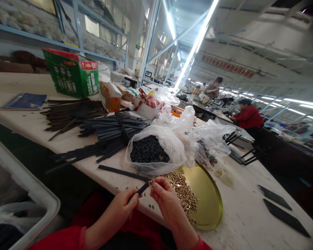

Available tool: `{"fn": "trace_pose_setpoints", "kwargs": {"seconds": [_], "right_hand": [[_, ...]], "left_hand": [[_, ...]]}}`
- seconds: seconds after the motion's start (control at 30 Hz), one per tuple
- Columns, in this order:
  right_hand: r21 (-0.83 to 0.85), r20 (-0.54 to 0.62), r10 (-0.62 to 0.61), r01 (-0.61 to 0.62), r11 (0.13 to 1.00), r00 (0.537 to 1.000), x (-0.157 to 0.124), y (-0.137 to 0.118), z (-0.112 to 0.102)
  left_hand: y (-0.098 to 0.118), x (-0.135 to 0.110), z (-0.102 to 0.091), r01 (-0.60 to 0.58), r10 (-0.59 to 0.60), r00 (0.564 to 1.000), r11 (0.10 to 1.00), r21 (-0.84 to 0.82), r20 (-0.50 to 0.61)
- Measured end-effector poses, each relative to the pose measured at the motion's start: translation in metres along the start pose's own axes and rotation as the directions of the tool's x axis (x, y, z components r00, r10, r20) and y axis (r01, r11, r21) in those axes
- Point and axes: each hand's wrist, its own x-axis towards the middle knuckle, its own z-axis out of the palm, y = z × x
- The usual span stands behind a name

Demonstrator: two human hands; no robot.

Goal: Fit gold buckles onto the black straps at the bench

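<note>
My left hand [123, 205] is closed around a short black strap [143, 188], its end pointing up toward my other hand. At that end my right hand [166, 198] pinches a small gold-coloured metal buckle [151, 182]; whether the strap passes through it is too small to tell. Beside my right hand lies a round gold tray [210, 194] bearing a heap of similar gold metal pieces [184, 192]. Just beyond my hands a single black strip [122, 172] lies on the table [91, 172]. A white plastic bag [172, 146] full of small black pieces [148, 149] stands behind it.
Piles of black strips [112, 128] and brownish strips [65, 116] lie to the left, near a blue booklet [26, 101] and a green carton [73, 78]. Two dark flat plates [285, 215] rest at the right. A white bin [50, 205] stands lower left. Other people work farther back.
</note>
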Motion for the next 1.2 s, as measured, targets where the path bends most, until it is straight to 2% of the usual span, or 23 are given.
{"fn": "trace_pose_setpoints", "kwargs": {"seconds": [0.07, 0.13, 0.2, 0.3, 0.4, 0.5, 0.67, 0.77, 0.9, 0.97, 1.1, 1.2], "right_hand": [[0.329, -0.005, 0.155, -0.145, 0.933, 0.988, -0.007, 0.005, 0.013], [0.416, 0.028, 0.222, -0.213, 0.884, 0.975, -0.009, 0.008, 0.02], [0.395, 0.04, 0.216, -0.214, 0.894, 0.976, -0.009, 0.011, 0.022], [0.244, 0.003, 0.111, -0.108, 0.964, 0.994, -0.008, 0.016, 0.017], [0.094, -0.013, 0.026, -0.025, 0.995, 1.0, -0.008, 0.02, 0.011], [0.019, -0.033, 0.013, -0.013, 1.0, 0.999, -0.009, 0.024, 0.01], [-0.107, -0.151, -0.055, 0.039, 0.994, 0.987, -0.009, 0.026, 0.015], [-0.083, -0.156, -0.019, 0.006, 0.997, 0.988, -0.008, 0.027, 0.016], [0.132, -0.093, 0.129, -0.116, 0.984, 0.987, -0.01, 0.029, 0.018], [0.127, -0.089, 0.125, -0.113, 0.985, 0.988, -0.012, 0.031, 0.021], [-0.046, -0.114, 0.004, -0.009, 0.999, 0.994, -0.02, 0.038, 0.029], [0.067, -0.092, 0.053, -0.047, 0.997, 0.994, -0.025, 0.045, 0.032]], "left_hand": [[0.001, 0.001, -0.003, -0.018, 0.018, 1.0, 0.999, 0.046, -0.004], [0.004, 0.0, -0.007, -0.06, 0.062, 0.998, 0.989, 0.133, -0.007], [0.008, -0.002, -0.012, -0.112, 0.113, 0.994, 0.967, 0.229, 0.01], [0.011, -0.002, -0.018, -0.172, 0.156, 0.985, 0.924, 0.343, 0.073], [0.01, 0.0, -0.02, -0.205, 0.176, 0.978, 0.89, 0.406, 0.109], [0.006, 0.003, -0.019, -0.217, 0.19, 0.976, 0.877, 0.428, 0.105], [0.0, 0.005, -0.015, -0.169, 0.145, 0.985, 0.916, 0.364, 0.091], [-0.005, 0.003, -0.015, -0.182, 0.158, 0.983, 0.903, 0.389, 0.093], [-0.009, -0.001, -0.016, -0.218, 0.206, 0.975, 0.856, 0.469, 0.079], [-0.009, -0.003, -0.015, -0.214, 0.208, 0.976, 0.87, 0.444, 0.062], [-0.003, -0.005, -0.013, -0.164, 0.159, 0.986, 0.944, 0.288, 0.042], [-0.002, -0.005, -0.012, -0.071, 0.063, 0.994, 0.993, 0.095, 0.086]]}}
